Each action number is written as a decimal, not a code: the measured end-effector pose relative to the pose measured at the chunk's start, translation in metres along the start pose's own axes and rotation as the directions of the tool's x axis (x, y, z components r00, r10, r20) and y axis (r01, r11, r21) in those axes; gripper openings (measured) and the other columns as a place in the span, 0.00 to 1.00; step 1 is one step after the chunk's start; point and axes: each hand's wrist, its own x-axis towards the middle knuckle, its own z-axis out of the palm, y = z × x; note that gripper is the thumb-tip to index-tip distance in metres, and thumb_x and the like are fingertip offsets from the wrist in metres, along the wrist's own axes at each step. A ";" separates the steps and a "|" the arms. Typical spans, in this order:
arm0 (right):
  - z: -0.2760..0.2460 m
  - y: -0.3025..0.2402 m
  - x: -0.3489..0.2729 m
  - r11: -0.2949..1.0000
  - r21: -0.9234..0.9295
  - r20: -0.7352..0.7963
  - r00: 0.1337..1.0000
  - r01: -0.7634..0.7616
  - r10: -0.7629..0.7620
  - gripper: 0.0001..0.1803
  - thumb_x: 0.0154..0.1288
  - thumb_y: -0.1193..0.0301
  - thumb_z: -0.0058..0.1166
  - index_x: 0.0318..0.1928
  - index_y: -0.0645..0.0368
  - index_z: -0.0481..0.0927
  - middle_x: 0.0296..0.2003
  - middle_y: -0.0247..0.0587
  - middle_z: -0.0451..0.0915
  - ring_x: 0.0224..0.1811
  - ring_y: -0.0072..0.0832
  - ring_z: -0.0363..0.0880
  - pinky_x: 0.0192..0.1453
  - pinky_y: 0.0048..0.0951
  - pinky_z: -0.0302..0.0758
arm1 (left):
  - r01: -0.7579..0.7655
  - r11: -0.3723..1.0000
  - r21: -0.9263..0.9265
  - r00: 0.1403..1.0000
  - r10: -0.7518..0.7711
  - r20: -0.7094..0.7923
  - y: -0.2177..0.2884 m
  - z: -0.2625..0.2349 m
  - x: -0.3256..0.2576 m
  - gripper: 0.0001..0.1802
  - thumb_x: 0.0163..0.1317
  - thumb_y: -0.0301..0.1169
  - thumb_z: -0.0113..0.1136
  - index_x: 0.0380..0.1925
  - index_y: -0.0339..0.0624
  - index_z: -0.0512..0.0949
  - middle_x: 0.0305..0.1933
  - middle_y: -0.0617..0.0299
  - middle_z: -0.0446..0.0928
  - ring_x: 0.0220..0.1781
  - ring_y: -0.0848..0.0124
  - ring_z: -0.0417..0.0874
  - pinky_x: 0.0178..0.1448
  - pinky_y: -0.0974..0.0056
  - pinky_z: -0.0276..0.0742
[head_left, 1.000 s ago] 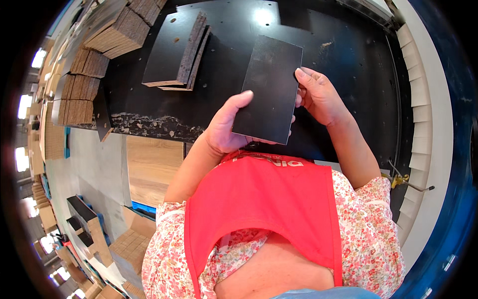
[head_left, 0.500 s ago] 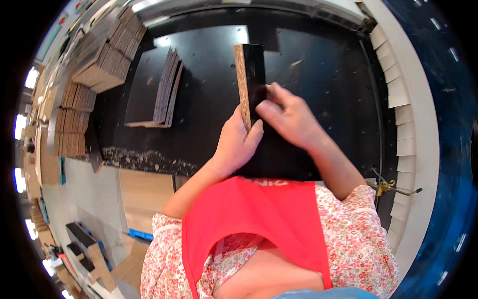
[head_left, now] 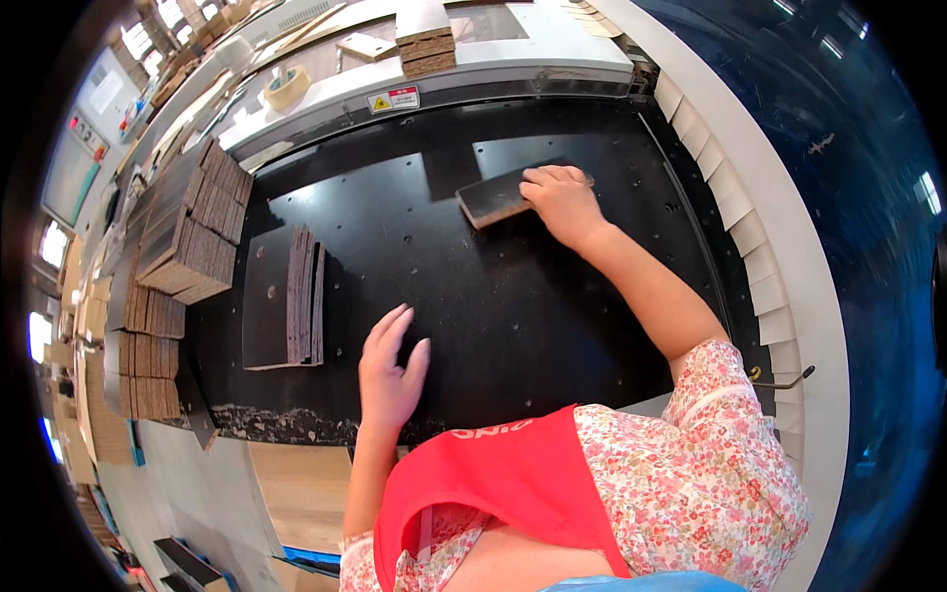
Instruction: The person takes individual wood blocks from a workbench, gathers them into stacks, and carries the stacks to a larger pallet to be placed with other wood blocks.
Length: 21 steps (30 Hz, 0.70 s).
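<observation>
My right hand (head_left: 565,205) grips the right end of a short dark-faced particle board strip (head_left: 490,200), its fingers over the top. The strip lies nearly flat at the far middle of the black table (head_left: 444,286); whether its whole underside touches is hard to tell. My left hand (head_left: 388,380) hovers over the table's near part, empty, thumb apart from the fingers. To its left rests a small stack of dark boards (head_left: 281,301), edges showing on its right side.
Tall stacks of cut board pieces (head_left: 192,232) line the left edge. Beyond the table's far rail, a white ledge (head_left: 533,59) bears a roll of tape (head_left: 286,89) and a small pile of boards (head_left: 426,49). Pleated white flaps (head_left: 720,202) run along the right side.
My left hand has let go of the strip and drawn left, empty. My right hand has carried the strip farther away and turned it from upright to crosswise. The view has shifted too.
</observation>
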 end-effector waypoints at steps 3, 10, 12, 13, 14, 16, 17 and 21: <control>0.003 0.015 -0.011 0.979 -0.187 0.133 0.986 -0.075 0.101 0.12 0.58 0.68 0.57 0.44 0.52 0.80 0.50 0.34 0.75 0.57 0.35 0.72 0.57 0.37 0.69 | 0.068 0.994 0.089 0.993 -0.059 -0.106 -0.020 -0.015 -0.024 0.21 0.57 0.24 0.62 0.52 0.33 0.76 0.56 0.48 0.76 0.59 0.54 0.76 0.63 0.58 0.70; 0.036 0.027 0.005 0.967 -0.123 0.142 0.960 -0.224 0.240 0.11 0.58 0.61 0.60 0.33 0.56 0.82 0.43 0.38 0.73 0.46 0.35 0.76 0.45 0.34 0.80 | 0.143 0.953 0.268 0.977 -0.092 -0.195 -0.029 -0.014 -0.049 0.20 0.55 0.23 0.62 0.50 0.33 0.77 0.55 0.48 0.76 0.60 0.52 0.73 0.65 0.55 0.67; 0.055 0.056 0.011 0.951 -0.149 0.052 0.958 -0.273 0.283 0.11 0.58 0.62 0.60 0.30 0.56 0.83 0.42 0.39 0.74 0.46 0.35 0.77 0.44 0.34 0.80 | 0.127 0.925 0.358 0.981 -0.062 -0.186 -0.028 -0.007 -0.049 0.20 0.54 0.24 0.63 0.49 0.33 0.77 0.56 0.48 0.75 0.61 0.50 0.72 0.65 0.53 0.66; 0.060 0.072 0.016 0.929 -0.193 0.029 0.945 -0.315 0.327 0.11 0.58 0.62 0.60 0.28 0.57 0.83 0.40 0.39 0.74 0.44 0.36 0.77 0.43 0.34 0.81 | 0.117 0.906 0.407 0.983 -0.047 -0.180 -0.027 -0.006 -0.048 0.20 0.53 0.24 0.64 0.48 0.34 0.77 0.56 0.48 0.75 0.61 0.50 0.72 0.65 0.53 0.66; 0.067 0.090 0.020 0.914 -0.203 -0.002 0.933 -0.352 0.359 0.11 0.58 0.62 0.60 0.28 0.57 0.84 0.40 0.39 0.74 0.44 0.36 0.78 0.42 0.34 0.81 | 0.114 0.903 0.415 0.983 -0.041 -0.182 -0.025 -0.006 -0.046 0.20 0.53 0.24 0.64 0.48 0.34 0.77 0.55 0.48 0.75 0.60 0.50 0.72 0.64 0.52 0.67; 0.081 0.126 0.028 0.888 -0.215 -0.047 0.912 -0.407 0.407 0.12 0.58 0.62 0.60 0.29 0.57 0.84 0.40 0.39 0.75 0.44 0.36 0.78 0.42 0.35 0.81 | 0.129 0.904 0.408 0.980 -0.054 -0.192 -0.026 -0.007 -0.047 0.19 0.53 0.24 0.64 0.47 0.34 0.78 0.55 0.49 0.75 0.59 0.51 0.73 0.64 0.53 0.67; 0.085 0.146 0.031 0.873 -0.222 -0.063 0.900 -0.434 0.431 0.12 0.59 0.62 0.59 0.29 0.57 0.84 0.40 0.39 0.75 0.44 0.36 0.78 0.43 0.36 0.81 | 0.134 0.906 0.402 0.979 -0.059 -0.194 -0.025 -0.007 -0.045 0.19 0.53 0.24 0.64 0.47 0.34 0.78 0.55 0.49 0.76 0.58 0.51 0.73 0.63 0.53 0.67; 0.092 0.204 0.050 0.758 -0.207 0.075 0.763 -0.618 0.642 0.15 0.68 0.69 0.44 0.40 0.61 0.85 0.51 0.43 0.75 0.54 0.41 0.75 0.53 0.37 0.79 | 0.173 0.899 0.403 0.974 -0.094 -0.208 -0.024 -0.005 -0.044 0.18 0.53 0.23 0.63 0.46 0.34 0.78 0.54 0.50 0.76 0.57 0.52 0.73 0.62 0.54 0.68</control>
